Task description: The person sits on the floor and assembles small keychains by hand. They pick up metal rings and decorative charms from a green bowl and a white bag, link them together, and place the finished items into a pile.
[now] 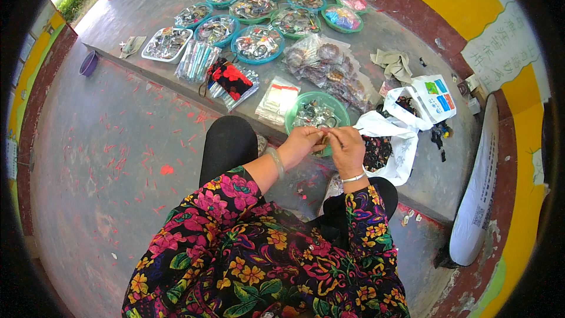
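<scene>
My left hand (301, 146) and my right hand (347, 148) meet in front of me, both closed in a pinch, fingertips almost touching. What they hold between them is too small to make out. Just beyond the fingers stands a light green basket (339, 106) with small clear packets in it. To the right of my right hand, an open white plastic bag (404, 156) holds many small dark pieces (377, 152). A stack of flat clear packets (277, 100) lies left of the basket.
Several round baskets (258, 43) of packaged small goods fill the raised floor ahead. Beside them are a white tray (167, 44), a black-and-red pouch (230, 78), packets of brown round items (329, 62) and a cloth (392, 65). A rolled white sheet (475, 191) leans at right.
</scene>
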Demonstrator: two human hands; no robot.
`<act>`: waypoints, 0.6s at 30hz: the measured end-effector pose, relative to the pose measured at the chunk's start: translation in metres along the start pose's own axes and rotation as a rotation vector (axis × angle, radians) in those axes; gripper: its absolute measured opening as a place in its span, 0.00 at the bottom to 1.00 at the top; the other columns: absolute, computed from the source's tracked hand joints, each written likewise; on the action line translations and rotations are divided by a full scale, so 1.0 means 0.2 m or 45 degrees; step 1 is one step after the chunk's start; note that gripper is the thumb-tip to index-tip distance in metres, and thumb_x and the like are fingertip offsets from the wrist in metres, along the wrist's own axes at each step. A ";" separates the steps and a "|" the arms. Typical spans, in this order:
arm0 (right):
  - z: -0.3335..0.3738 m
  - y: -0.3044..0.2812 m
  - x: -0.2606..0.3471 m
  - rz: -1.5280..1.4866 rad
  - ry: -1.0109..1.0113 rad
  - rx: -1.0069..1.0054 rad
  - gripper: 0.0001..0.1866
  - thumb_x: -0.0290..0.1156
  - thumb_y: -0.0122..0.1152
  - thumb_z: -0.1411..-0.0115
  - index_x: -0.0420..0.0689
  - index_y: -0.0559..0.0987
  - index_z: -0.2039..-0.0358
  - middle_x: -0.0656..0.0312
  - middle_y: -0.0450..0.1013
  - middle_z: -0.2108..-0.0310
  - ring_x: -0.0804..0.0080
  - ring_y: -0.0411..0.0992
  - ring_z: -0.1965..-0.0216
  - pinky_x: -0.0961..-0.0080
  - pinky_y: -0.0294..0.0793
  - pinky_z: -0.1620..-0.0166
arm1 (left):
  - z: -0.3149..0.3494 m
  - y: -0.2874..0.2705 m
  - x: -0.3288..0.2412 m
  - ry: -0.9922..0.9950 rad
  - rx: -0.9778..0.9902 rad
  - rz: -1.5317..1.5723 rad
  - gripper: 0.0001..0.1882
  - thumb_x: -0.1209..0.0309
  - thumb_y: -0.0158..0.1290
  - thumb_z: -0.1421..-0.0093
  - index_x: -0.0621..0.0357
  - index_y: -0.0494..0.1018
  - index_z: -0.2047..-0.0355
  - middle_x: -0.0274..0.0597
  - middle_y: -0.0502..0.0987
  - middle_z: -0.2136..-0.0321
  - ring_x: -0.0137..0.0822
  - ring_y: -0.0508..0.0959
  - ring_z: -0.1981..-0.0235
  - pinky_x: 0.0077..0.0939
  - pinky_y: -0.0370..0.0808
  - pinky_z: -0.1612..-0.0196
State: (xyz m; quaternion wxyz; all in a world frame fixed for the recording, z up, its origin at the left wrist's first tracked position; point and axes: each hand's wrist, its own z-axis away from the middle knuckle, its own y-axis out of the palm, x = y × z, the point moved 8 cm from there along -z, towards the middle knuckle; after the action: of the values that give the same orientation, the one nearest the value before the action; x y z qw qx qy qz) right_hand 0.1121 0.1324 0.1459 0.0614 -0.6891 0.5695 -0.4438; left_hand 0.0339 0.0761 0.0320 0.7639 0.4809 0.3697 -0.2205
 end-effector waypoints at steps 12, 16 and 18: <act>0.02 0.04 0.03 0.212 -0.161 0.053 0.04 0.24 0.58 0.56 0.42 0.76 0.76 0.60 0.68 0.79 0.61 0.67 0.76 0.68 0.66 0.72 | -0.03 0.00 0.03 0.157 0.146 -0.380 0.10 0.76 0.42 0.41 0.67 0.71 0.63 0.32 0.71 0.74 0.22 0.67 0.74 0.15 0.65 0.70; 0.02 0.05 0.03 0.218 -0.169 0.061 0.04 0.24 0.59 0.57 0.42 0.75 0.76 0.60 0.67 0.80 0.61 0.66 0.76 0.68 0.65 0.72 | -0.04 -0.01 0.03 0.225 0.155 -0.555 0.10 0.76 0.42 0.41 0.67 0.72 0.64 0.32 0.71 0.74 0.22 0.67 0.74 0.15 0.66 0.69; 0.03 0.05 0.02 0.240 -0.181 0.072 0.04 0.24 0.58 0.57 0.43 0.74 0.77 0.60 0.66 0.81 0.61 0.66 0.76 0.68 0.65 0.72 | -0.04 -0.01 0.03 0.223 0.133 -0.576 0.10 0.76 0.43 0.42 0.67 0.72 0.63 0.32 0.71 0.75 0.22 0.68 0.74 0.16 0.67 0.69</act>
State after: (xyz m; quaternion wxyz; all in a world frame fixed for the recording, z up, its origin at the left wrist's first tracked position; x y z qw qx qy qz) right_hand 0.1076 0.1226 0.1391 0.1627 -0.6603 0.6132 -0.4019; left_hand 0.0329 0.0823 0.0246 0.6343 0.4419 0.5208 -0.3621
